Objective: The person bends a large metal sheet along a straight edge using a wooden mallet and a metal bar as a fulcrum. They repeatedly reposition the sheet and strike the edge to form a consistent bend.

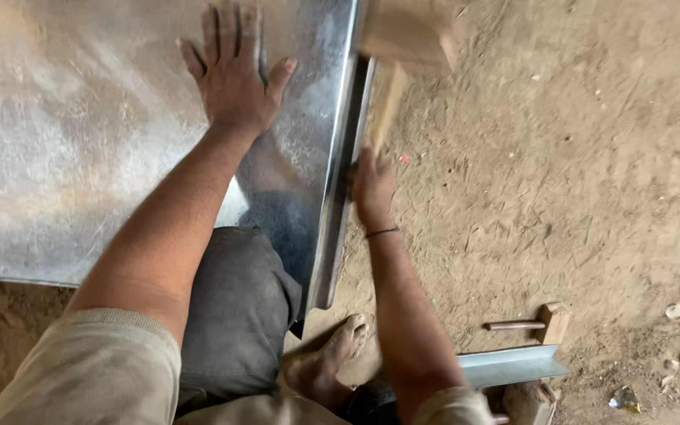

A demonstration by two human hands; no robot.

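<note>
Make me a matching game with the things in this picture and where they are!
Things:
1. left hand
2. wooden mallet
3. bare foot
4. metal angle piece

Places:
A. gripped in the right hand
B. lying on the dirt ground, bottom right
C. pressed flat on the metal sheet
D. on the dirt beside the knee

Pairs: 1-C, 2-A, 3-D, 4-B

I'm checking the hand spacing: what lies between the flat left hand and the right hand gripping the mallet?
In the head view, bare galvanised sheet and its folded edge separate the left hand from the right hand holding the wooden mallet.
</note>
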